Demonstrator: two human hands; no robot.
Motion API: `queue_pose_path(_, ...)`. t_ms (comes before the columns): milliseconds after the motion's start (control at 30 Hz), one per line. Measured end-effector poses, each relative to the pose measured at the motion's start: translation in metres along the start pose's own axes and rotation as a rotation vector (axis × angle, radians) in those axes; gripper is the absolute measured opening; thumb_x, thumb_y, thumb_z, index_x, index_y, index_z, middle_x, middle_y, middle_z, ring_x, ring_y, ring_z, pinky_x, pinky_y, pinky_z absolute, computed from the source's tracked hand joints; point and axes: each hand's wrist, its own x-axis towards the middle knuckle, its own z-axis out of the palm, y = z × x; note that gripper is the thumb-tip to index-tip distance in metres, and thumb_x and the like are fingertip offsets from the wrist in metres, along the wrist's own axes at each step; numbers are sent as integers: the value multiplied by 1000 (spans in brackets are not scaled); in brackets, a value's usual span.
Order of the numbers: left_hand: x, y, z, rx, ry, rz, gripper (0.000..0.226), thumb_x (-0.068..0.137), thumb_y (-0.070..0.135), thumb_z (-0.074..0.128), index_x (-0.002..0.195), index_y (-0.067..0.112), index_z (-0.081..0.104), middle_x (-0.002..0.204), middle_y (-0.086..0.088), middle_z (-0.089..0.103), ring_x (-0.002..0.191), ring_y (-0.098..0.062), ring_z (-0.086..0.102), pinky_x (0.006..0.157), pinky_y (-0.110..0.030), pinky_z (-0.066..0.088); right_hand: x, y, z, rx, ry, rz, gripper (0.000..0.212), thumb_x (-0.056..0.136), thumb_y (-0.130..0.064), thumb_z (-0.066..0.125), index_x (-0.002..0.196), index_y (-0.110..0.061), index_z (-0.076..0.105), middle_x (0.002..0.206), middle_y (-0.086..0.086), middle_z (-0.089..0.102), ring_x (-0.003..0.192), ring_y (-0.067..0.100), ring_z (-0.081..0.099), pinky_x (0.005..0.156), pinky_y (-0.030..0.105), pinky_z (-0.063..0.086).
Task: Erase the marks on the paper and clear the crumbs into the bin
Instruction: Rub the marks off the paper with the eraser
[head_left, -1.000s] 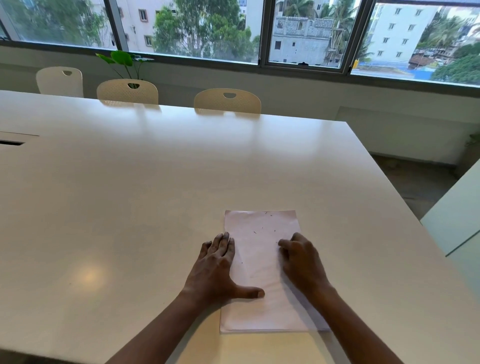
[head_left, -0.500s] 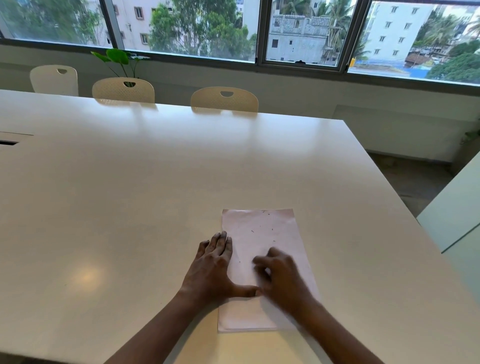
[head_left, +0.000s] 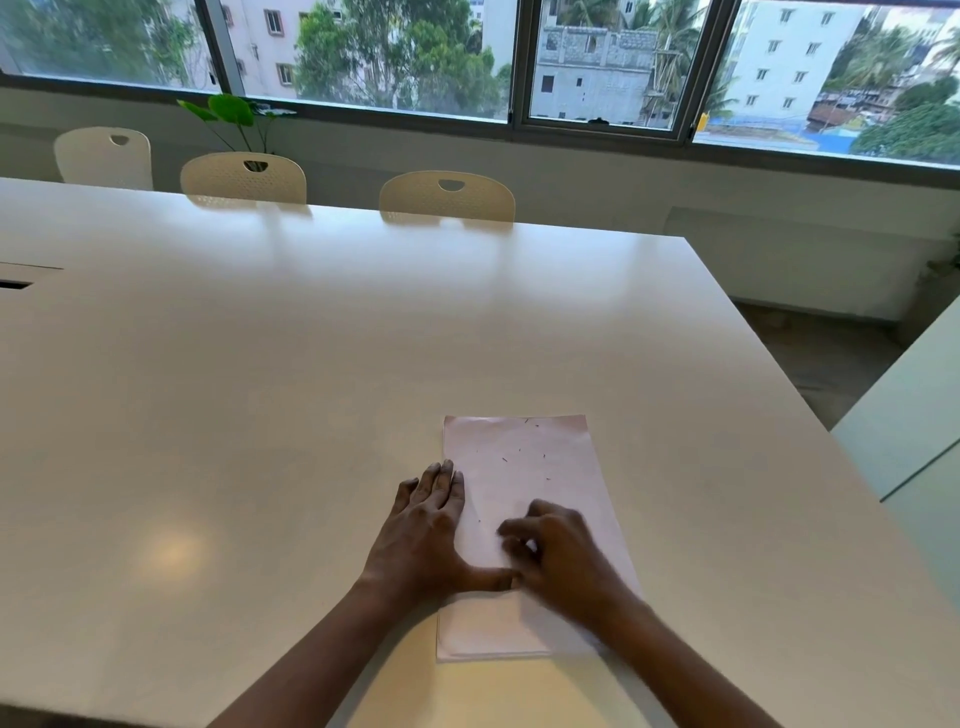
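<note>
Head view, looking down across a wide white table (head_left: 260, 415) whose glossy top mirrors the daylight. Three pale chairs (head_left: 243, 176) stand tucked along its far edge. Behind them a green plant (head_left: 228, 111) rises in front of a long window (head_left: 363, 52) that shows trees and pale buildings. A dark slot (head_left: 15, 283) is cut into the tabletop at the far left. On the right, past the table's edge, there is a strip of grey floor (head_left: 810, 353) and the corner of a second pale surface (head_left: 914, 395).

The paper (head_left: 540, 467) lies flat on the table near my edge, a pinkish sheet with its long side running away from me. Small dark flecks (head_left: 505, 460) are scattered over its far half, and I cannot tell whether they are marks or crumbs.

Both my bare forearms come up from the bottom of the frame. My left hand (head_left: 421, 535) lies palm down on the paper's left edge. Its fingers (head_left: 441, 483) are straight and close together, and the thumb reaches sideways across the sheet. It is a flat, uncurled press that grips nothing.

My right hand (head_left: 561, 556) is over the middle of the paper, just beside the left thumb. It is knuckles up, with the fingers bent down towards the sheet. It is blurred, so I cannot tell whether those fingers pinch something small or hold nothing.
</note>
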Motion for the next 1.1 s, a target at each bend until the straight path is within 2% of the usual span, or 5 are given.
queue_pose_path(200,-3,0,0,-18,-16,-14,164,46,115,33,165,6,8,174,-10,4,161,-20,-4,130,-43,3,16,46,-23,-170,328,305,14,82,-2,67,81,-13,76,73,7,56,62,31,62,55,29,44)
queue_pose_path(433,-1,1,-1,0,-1,1,156,53,109,37,164,3,12,173,-13,8,161,-21,-1,130,-42,3,6,1,2,15,44,7,15,89,-14,67,97,-21,78,79,-9,56,64,0,55,59,6,37)
queue_pose_path(567,-2,2,-2,-13,-18,-7,163,46,114,33,165,5,9,173,-11,5,161,-21,-2,130,-44,3,21,26,-12,-111,270,217,15,86,-8,65,85,-16,77,76,0,56,63,18,59,57,20,39)
queue_pose_path(733,2,-2,0,21,-4,21,146,58,102,36,164,4,12,173,-14,8,161,-21,-1,130,-42,1,11,-21,20,-27,-19,-75,15,94,-17,60,94,-17,75,83,-4,53,67,6,53,60,15,44)
queue_pose_path(1100,2,-3,0,11,-11,21,150,53,102,32,164,5,12,173,-14,7,161,-20,-2,130,-42,2,28,-23,21,-2,-48,-108,15,93,-12,63,98,-17,76,84,-2,57,68,6,53,61,12,45)
